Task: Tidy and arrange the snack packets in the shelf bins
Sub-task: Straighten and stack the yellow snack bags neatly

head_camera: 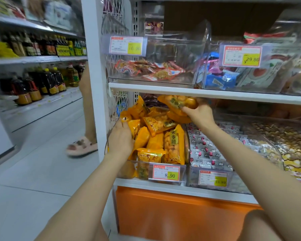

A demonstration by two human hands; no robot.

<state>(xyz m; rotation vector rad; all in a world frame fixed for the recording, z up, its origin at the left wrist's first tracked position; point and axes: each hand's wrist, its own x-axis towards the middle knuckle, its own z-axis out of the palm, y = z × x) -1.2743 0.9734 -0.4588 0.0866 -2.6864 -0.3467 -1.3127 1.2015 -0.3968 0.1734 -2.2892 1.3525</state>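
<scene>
Our left grip (121, 136) clasps an edge packet (134, 127) at the near-left bin (187, 148); our right grip (198, 113) pinches a raised packet (177, 101) over its far side. Packets (163, 136) look light, puffy, slippery and crushable, so we'd hold them by their crimped ends.

upper-left price tag (127, 45): 10.90 | upper-right price tag (241, 55): 29.80 | lower-left price tag (166, 173): 8.90 | orange packet (174, 145): 米多脆
</scene>
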